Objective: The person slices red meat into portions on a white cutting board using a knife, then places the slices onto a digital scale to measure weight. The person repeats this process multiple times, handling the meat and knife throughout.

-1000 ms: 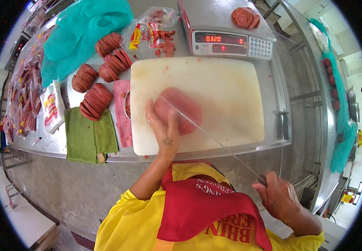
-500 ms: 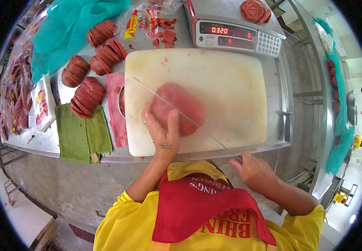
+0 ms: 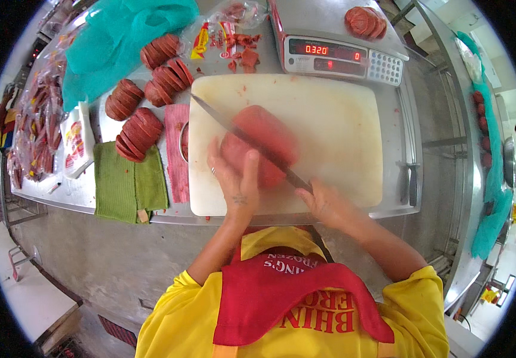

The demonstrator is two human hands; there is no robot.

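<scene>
A rounded block of red meat (image 3: 270,134) lies on the white cutting board (image 3: 341,131). My left hand (image 3: 234,182) grips its near left side, with the thumb on top and the fingers curled round the left edge. The handle of a long knife (image 3: 234,128) is closed in my right hand (image 3: 326,206), at the board's near edge. Its blade runs slantwise across the block toward the board's far left corner, passing just beyond my left thumb. How deep the edge sits in the meat cannot be made out.
Several sliced meat portions (image 3: 140,132) stand left of the board, near a green cloth (image 3: 129,185) and a teal cloth (image 3: 120,42). A digital scale (image 3: 344,56) carrying meat slices (image 3: 365,22) is behind. Another knife (image 3: 413,185) lies at the table's right edge.
My right hand has come in left and forward, bringing the knife handle close to the meat. More of the blade's flat side shows. My left hand keeps its grip; the whole view has shifted slightly.
</scene>
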